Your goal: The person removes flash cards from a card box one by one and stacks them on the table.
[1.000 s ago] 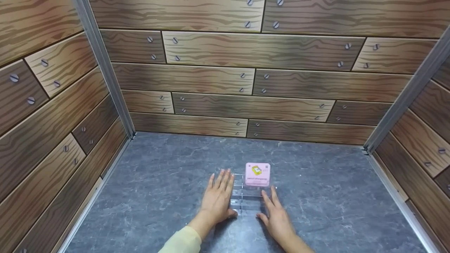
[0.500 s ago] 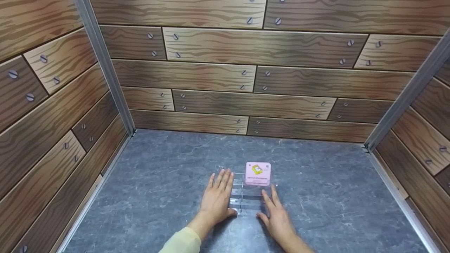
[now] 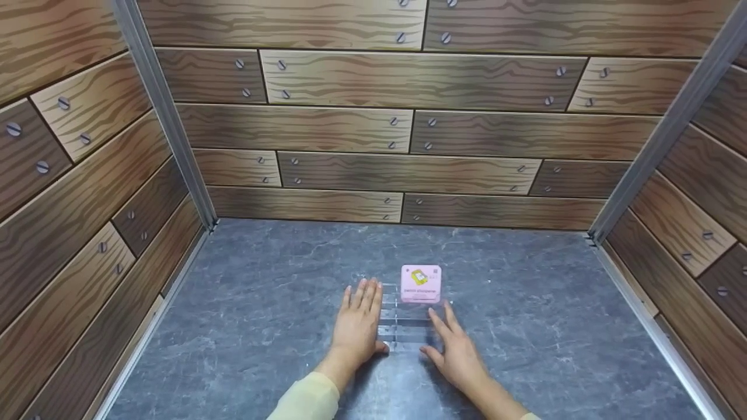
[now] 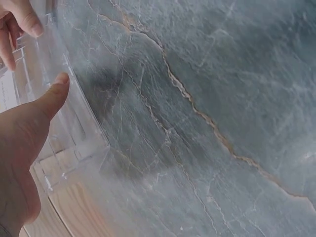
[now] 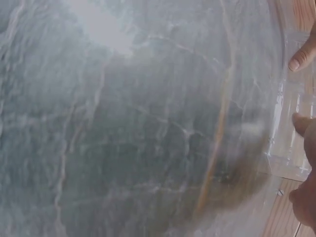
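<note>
A clear plastic rack point(image 3: 395, 330) with stepped dividers lies on the table between the two hands in the head view. At its far right, a pink card point(image 3: 421, 284) shows a yellow pencil sharpener and printed words. My left hand point(image 3: 356, 324) lies along the rack's left side, fingers straight and thumb at the near edge. On the opposite side, my right hand point(image 3: 461, 353) has its fingers spread, fingertips right at the rack's edge. The left wrist view has the left thumb point(image 4: 57, 94) overlapping the clear rack point(image 4: 81, 123). In the right wrist view the right hand point(image 5: 310, 143) shows only partly.
The grey marbled tabletop point(image 3: 280, 280) extends around the hands. A wood-print back wall point(image 3: 338, 134) and side walls point(image 3: 58, 233) enclose it, with metal corner posts point(image 3: 169, 116) at the far corners.
The head view has shifted slightly, so everything appears a little further left. Both hands keep their places beside the rack, and the pink card stays put on it.
</note>
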`<action>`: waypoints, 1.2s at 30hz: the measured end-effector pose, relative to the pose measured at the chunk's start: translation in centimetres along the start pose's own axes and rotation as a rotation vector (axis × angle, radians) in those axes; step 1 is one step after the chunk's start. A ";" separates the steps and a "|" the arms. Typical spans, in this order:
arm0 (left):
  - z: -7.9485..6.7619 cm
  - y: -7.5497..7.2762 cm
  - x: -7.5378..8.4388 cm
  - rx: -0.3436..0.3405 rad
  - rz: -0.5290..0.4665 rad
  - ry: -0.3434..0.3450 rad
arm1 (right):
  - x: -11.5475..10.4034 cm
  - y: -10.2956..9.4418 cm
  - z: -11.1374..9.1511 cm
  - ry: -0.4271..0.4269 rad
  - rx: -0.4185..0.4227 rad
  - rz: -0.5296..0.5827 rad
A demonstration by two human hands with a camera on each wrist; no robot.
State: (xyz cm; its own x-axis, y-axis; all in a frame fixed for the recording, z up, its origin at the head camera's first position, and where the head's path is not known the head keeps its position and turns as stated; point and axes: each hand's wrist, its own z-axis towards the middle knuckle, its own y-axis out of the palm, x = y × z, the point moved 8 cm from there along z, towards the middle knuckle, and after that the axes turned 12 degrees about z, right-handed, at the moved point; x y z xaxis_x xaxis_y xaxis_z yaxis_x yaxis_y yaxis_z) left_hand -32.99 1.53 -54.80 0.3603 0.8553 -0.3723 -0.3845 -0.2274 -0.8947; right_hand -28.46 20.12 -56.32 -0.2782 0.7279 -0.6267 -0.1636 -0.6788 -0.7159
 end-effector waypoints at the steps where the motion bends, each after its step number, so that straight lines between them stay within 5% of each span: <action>1: 0.0 0.1 0.0 0.000 0.001 -0.001 | 0.0 -0.3 0.0 -0.010 0.018 0.006; 8: 0.1 0.4 0.2 -0.007 -0.019 -0.006 | -0.1 -3.4 0.6 -0.108 0.253 0.057; 13: 0.1 0.7 0.3 -0.019 -0.022 0.001 | 1.4 -4.8 2.1 0.049 0.311 0.289; 17: 0.0 0.6 0.2 -0.024 -0.006 0.004 | 2.7 -5.5 3.8 0.191 0.312 0.523; 21: -0.1 0.5 0.1 -0.023 -0.013 0.007 | 3.3 -5.8 5.5 0.247 0.276 0.628; 36: 0.0 0.5 -0.1 -0.016 -0.019 -0.004 | 3.3 -4.9 9.0 0.165 0.192 0.738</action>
State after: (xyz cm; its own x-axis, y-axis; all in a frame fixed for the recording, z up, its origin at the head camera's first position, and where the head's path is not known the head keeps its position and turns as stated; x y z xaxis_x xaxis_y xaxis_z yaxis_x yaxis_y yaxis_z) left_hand -33.19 1.32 -55.27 0.3641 0.8613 -0.3544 -0.3643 -0.2185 -0.9053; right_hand -37.11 25.03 -52.11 -0.2371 0.0764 -0.9685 -0.1558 -0.9870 -0.0397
